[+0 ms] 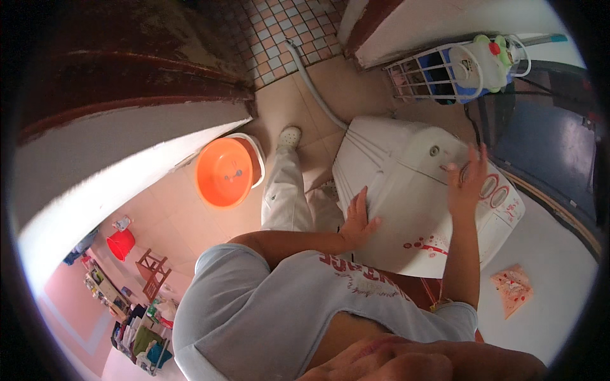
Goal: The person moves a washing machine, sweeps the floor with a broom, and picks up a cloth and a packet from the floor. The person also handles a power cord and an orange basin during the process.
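Observation:
A white twin-tub style washing machine (410,209) stands before me, with red printed decoration on its top. My left hand (360,221) is spread against the near left edge of its lid, holding nothing. Over the control panel, my right hand (467,185) is raised with thumb and fingers apart. It is slightly blurred and partly covers one dial; whether it touches the panel is unclear. Two red-ringed dials (494,190) show just right of that hand. A grey drain hose (310,88) runs from the machine across the floor onto small tiles.
An orange basin (224,172) sits by the wall, on a white basin (259,159). A white wire rack (429,71) with bottles stands at the far right. Behind me are a wooden stool (153,275) and a red bucket (121,245). A patterned packet (512,289) lies right of the machine.

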{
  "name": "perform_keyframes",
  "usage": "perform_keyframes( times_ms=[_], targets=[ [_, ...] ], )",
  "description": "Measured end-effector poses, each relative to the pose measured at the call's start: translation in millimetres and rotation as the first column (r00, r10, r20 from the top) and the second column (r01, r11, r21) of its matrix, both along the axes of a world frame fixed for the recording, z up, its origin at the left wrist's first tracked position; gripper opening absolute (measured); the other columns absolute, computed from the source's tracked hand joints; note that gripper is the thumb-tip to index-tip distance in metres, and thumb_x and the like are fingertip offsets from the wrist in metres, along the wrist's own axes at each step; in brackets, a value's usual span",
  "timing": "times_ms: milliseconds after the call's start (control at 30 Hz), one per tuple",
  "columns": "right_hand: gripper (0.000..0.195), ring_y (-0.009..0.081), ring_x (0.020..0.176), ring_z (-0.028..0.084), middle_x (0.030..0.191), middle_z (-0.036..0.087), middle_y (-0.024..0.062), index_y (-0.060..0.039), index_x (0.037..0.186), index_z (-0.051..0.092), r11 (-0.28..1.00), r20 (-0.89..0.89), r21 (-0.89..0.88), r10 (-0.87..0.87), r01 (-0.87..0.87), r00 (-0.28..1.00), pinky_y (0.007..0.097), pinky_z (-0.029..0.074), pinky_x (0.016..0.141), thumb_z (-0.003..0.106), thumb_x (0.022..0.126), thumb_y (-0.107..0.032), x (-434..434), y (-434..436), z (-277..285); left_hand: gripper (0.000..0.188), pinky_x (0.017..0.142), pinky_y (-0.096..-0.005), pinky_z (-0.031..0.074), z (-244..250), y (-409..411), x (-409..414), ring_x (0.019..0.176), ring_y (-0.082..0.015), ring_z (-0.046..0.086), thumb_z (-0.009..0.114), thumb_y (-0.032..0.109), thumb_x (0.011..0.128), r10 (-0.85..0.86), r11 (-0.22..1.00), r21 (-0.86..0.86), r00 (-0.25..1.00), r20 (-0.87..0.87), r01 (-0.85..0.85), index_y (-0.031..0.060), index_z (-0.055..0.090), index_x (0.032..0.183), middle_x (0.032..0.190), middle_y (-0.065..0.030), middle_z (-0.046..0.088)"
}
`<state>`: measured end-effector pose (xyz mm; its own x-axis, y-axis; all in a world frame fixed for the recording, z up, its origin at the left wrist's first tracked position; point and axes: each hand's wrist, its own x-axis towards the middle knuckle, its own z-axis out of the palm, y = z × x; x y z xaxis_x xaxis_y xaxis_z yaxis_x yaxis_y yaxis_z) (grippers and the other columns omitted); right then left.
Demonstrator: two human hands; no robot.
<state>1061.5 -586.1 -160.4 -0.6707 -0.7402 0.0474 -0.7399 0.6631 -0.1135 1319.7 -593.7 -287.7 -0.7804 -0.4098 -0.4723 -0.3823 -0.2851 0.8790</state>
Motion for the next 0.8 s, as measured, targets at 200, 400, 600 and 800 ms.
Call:
perform_keyframes(
  times_ms=[200, 400, 600, 800],
  targets=[
    [0.053, 0.0364, 0.127, 0.031, 0.135, 0.040, 0.0181, -0.0077, 0.121, 0.054, 0.974, 0.039, 0.223, 0.017, -0.026, 0.999, 0.0515, 0.022, 0.102, 0.053, 0.084, -0.045, 23.0, -87.1, -51.9, 0.052, 0.081, -0.0354, 0.045, -118.2, -67.2, 14.3, 0.092, -0.0253, 0.054, 0.046, 0.035, 0.090, -0.115, 0.944, 0.306, 0.992, -0.056, 0.127, 0.0051, 0.037, 0.133, 0.106, -0.0162, 0.053],
    [0.047, 0.0387, 0.126, 0.030, 0.127, 0.047, 0.0143, -0.0094, 0.106, 0.064, 0.978, -0.106, 0.192, -0.064, 0.083, 0.992, 0.0526, 0.018, 0.103, 0.050, 0.085, -0.049, 21.8, -88.8, -89.9, 0.027, 0.073, -0.0355, 0.049, -424.7, -168.0, -45.6, 0.082, -0.0225, 0.060, 0.050, 0.026, 0.088, -0.700, 0.711, 0.327, 0.582, 0.414, 0.623, 0.0054, 0.058, 0.104, 0.092, -0.0109, 0.061],
    [0.042, 0.0394, 0.123, 0.033, 0.125, 0.043, 0.0223, -0.0031, 0.113, 0.051, 0.939, -0.084, 0.342, 0.003, 0.026, 0.996, 0.0596, 0.020, 0.103, 0.038, 0.091, -0.035, 10.2, -85.9, -109.9, 0.033, 0.088, -0.0455, 0.044, -678.8, -261.1, -81.0, 0.100, -0.0350, 0.056, 0.043, 0.029, 0.088, -0.219, 0.892, -0.208, 0.784, 0.581, 0.402, 0.0035, 0.061, 0.100, 0.106, -0.0191, 0.059],
    [0.043, 0.0390, 0.125, 0.033, 0.126, 0.044, 0.0220, -0.0032, 0.114, 0.051, 0.871, -0.137, 0.491, 0.058, 0.017, 0.989, 0.0555, 0.018, 0.105, 0.036, 0.092, -0.037, -5.2, -67.2, -110.2, 0.031, 0.087, -0.0449, 0.045, -780.2, -328.0, -170.2, 0.104, -0.0334, 0.055, 0.044, 0.029, 0.089, -0.330, 0.696, -0.301, 0.662, 0.673, 0.652, 0.0109, 0.060, 0.109, 0.114, -0.0126, 0.056]
  ],
)
